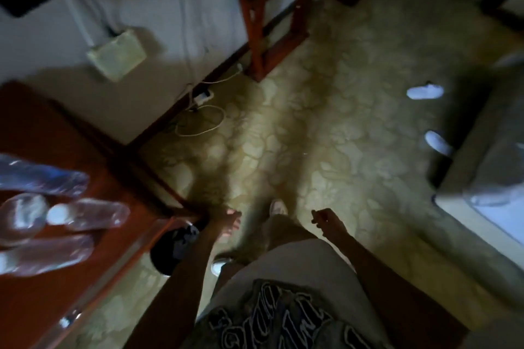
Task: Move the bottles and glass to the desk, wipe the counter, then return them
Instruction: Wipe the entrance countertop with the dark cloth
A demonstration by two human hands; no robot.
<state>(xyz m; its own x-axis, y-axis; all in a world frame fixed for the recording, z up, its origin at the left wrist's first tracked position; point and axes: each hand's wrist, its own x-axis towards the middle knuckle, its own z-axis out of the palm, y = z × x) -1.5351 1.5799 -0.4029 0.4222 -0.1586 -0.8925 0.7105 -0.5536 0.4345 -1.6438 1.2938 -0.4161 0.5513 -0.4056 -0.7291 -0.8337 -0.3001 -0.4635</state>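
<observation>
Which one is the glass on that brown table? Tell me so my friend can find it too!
Look at the reddish-brown wooden counter on the left. Several clear plastic bottles stand there in a cluster, one bottle with a white cap. The glass sits among them at the far left: it is the only one with a wide, round, open mouth and no cap.

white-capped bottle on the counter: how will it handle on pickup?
The capped bottle looks like thin clear plastic, so it would probably give under a squeeze. No liquid level is readable through the blur, so weight is uncertain. It seems tall and narrow, crowded by other bottles on the counter; a sideways nudge could tip it.
</observation>
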